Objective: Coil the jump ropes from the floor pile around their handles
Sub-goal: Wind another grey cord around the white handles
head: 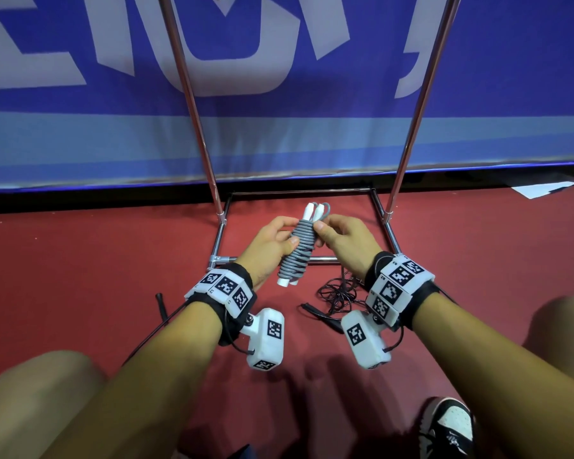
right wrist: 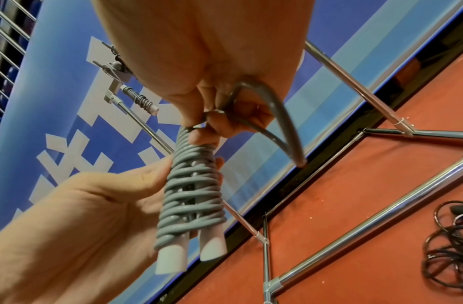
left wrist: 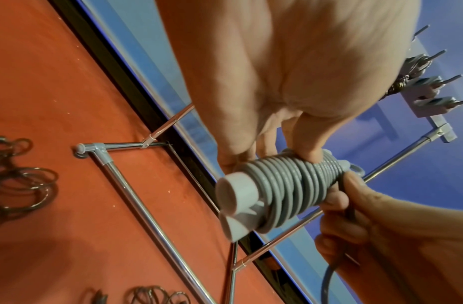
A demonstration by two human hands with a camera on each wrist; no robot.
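A grey jump rope (head: 299,249) is wound in tight turns around its two white handles (head: 286,281), held up between both hands above the red floor. My left hand (head: 272,241) grips the coil (left wrist: 290,185) at its middle, thumb on the front. My right hand (head: 340,238) pinches the loose grey rope end (right wrist: 277,115) at the top of the coil (right wrist: 194,191); a short loop of it curves out of the fingers. A black jump rope (head: 338,294) lies tangled on the floor below my right wrist, its black handle (head: 318,314) beside it.
A chrome rack (head: 315,260) stands on the floor just beyond the hands, with two upright poles (head: 193,104). A blue and white banner (head: 279,77) backs it. Another coiled rope (right wrist: 141,100) hangs on the rack's hooks. A black handle (head: 161,304) lies left. My knees and a shoe (head: 446,425) frame the bottom.
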